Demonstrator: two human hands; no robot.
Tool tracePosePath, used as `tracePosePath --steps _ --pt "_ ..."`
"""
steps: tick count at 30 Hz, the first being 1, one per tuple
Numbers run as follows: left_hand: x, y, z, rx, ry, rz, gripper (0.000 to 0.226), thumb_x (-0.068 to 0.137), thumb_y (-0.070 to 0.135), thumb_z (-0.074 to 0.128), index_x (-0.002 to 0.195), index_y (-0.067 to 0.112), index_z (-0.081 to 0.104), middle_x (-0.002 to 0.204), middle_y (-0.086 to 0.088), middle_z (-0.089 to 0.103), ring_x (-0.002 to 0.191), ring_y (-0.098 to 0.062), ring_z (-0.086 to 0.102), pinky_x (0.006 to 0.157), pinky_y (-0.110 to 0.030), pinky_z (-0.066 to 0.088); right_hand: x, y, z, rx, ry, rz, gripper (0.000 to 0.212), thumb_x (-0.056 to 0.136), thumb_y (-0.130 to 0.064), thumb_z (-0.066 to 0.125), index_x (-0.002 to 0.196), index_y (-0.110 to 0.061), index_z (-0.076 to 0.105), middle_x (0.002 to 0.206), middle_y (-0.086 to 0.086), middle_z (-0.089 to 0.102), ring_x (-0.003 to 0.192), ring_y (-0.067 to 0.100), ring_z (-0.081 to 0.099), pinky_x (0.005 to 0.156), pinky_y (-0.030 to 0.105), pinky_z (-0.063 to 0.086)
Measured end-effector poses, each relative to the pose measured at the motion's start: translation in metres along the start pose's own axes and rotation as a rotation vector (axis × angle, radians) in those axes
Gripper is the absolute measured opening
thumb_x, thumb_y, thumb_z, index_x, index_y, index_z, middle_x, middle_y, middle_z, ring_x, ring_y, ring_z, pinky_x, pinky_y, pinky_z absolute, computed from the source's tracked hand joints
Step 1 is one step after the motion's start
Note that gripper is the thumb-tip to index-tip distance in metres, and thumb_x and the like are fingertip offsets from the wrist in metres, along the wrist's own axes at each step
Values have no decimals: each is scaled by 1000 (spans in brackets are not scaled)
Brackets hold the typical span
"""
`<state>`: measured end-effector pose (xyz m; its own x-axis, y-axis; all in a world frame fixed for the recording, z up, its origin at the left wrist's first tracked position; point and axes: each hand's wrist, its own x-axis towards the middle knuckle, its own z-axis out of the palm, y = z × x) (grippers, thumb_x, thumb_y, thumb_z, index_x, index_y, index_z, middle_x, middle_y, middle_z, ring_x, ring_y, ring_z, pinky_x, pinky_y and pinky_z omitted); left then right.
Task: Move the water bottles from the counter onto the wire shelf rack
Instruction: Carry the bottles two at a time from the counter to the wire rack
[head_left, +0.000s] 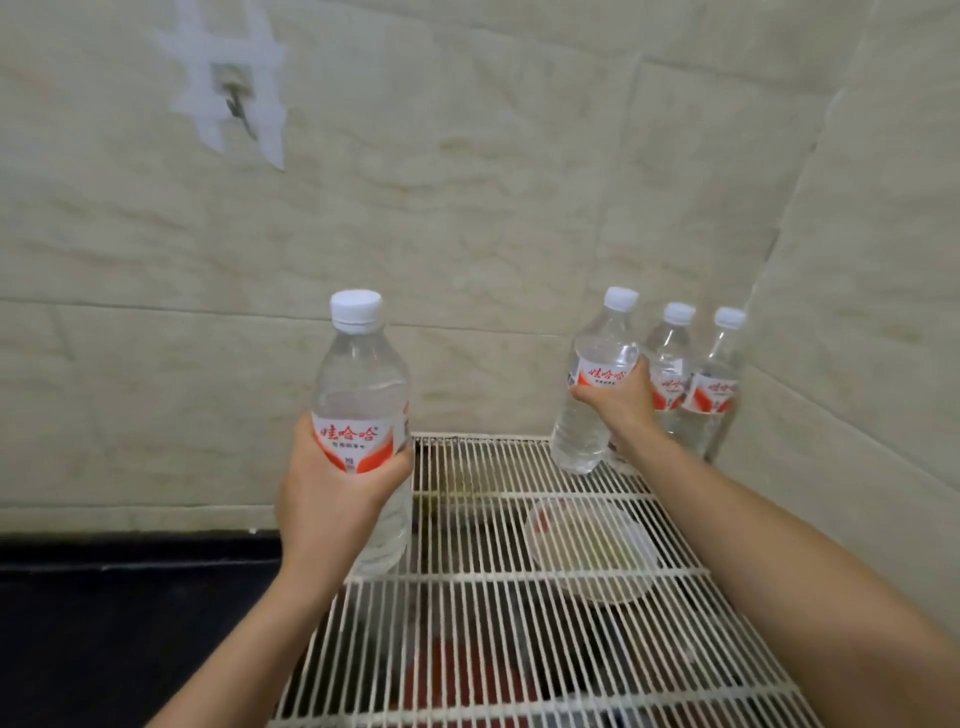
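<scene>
My left hand (332, 493) grips a clear water bottle (358, 374) with a white cap and red-and-white label, upright over the left edge of the white wire shelf rack (467, 623). My right hand (621, 397) is wrapped around the label of a second bottle (595, 415), slightly tilted, its base at the rack's far right. Just behind it two more bottles (670, 353) (714, 389) stand upright in the corner against the wall.
A dark counter (130, 623) lies to the left of the rack. Tiled walls close in behind and to the right. Under the wire top I see a round clear lid or dish (592, 551) and dark and red items. A taped hook (234, 98) is on the wall.
</scene>
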<state>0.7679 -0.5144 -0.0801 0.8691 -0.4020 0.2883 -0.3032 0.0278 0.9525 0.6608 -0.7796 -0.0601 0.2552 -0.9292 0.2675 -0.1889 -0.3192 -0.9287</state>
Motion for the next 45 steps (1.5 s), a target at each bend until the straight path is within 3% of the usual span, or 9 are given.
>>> tracePosePath --steps 5,14,20,23,27,33,38,42,45 --pt "1 11 14 17 54 2 54 64 19 78 103 27 41 86 9 56 81 -14 59 64 -28 47 15 7 5 -46 -53 -45 76 63 3 76 127 -6 36 124 15 50 115 29 49 93 31 37" --pt "-2 10 44 122 42 12 52 64 25 79 101 28 43 83 10 57 79 -14 58 74 -39 51 20 15 2 -154 -131 50 76 69 -12 75 130 -6 30 128 14 49 117 31 49 97 39 40" --pt "5 14 77 121 7 41 52 64 23 78 101 28 42 83 9 56 76 -11 57 64 -28 47 1 18 -9 -310 -198 92 42 81 -30 65 115 -8 54 117 12 63 106 30 59 86 36 47" --pt "15 14 105 128 4 41 52 63 26 77 99 29 40 88 2 57 78 -19 59 72 -35 51 -14 19 -22 -416 -243 23 35 85 -27 61 113 -7 54 111 10 65 99 27 61 78 31 46" --pt "29 18 146 60 -7 24 50 65 25 76 99 28 40 91 0 57 81 -21 59 71 -35 50 -33 26 -46 -298 -328 65 36 88 -24 57 120 -8 52 100 -5 61 103 23 59 79 27 43" --pt "51 8 201 58 -19 1 57 63 30 77 109 23 44 101 -2 60 88 -21 61 72 -37 52 -41 63 -79 -96 -228 244 24 87 -23 57 108 -12 57 91 7 65 89 25 64 87 43 52" --pt "65 -6 223 81 27 -74 60 63 29 79 112 19 44 104 -7 60 91 -26 61 75 -42 53 -56 91 -99 -140 -173 240 12 89 -17 53 99 -15 59 88 -2 62 81 18 61 71 28 47" --pt "69 -14 231 106 55 -96 61 64 29 78 112 18 44 105 -8 59 91 -27 61 80 -49 54 -62 104 -107 -201 -208 192 20 90 -13 53 108 -9 60 96 1 60 91 14 57 75 20 41" --pt "69 -12 235 126 90 -71 60 63 31 79 110 17 45 104 -7 58 92 -26 60 79 -48 53 -65 104 -107 -251 -236 162 21 91 -15 52 110 -10 60 100 0 61 91 10 54 69 12 40"
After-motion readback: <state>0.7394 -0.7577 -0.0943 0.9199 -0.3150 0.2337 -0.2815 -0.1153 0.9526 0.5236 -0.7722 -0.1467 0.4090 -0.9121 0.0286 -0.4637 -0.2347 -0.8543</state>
